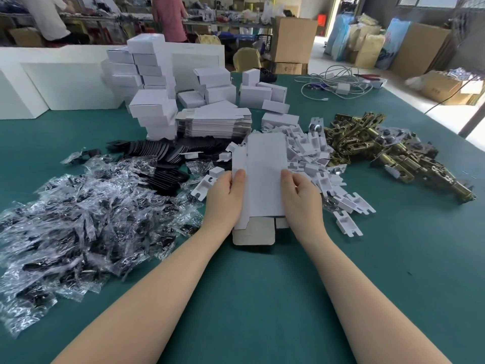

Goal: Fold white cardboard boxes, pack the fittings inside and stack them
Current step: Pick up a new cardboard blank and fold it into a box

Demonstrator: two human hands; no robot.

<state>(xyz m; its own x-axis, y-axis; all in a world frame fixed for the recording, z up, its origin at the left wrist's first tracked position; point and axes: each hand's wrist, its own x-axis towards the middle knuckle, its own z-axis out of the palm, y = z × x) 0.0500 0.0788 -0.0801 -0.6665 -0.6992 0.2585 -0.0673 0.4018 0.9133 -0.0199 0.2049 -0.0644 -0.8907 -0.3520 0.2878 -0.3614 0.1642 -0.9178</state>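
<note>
On the green table (262,298), behind heaps of bagged parts (78,219) and brass fittings (380,145), the 2 hands are holding a flat white cardboard box (262,177) above the middle, the left hand (225,195) and right hand (301,195) each pinching a side edge.

A flat white box blank (262,174) is held upright above the green table, its brown flap (253,233) low; folded white boxes (152,72) stacked behind, brass fittings (380,145) heaped right
</note>
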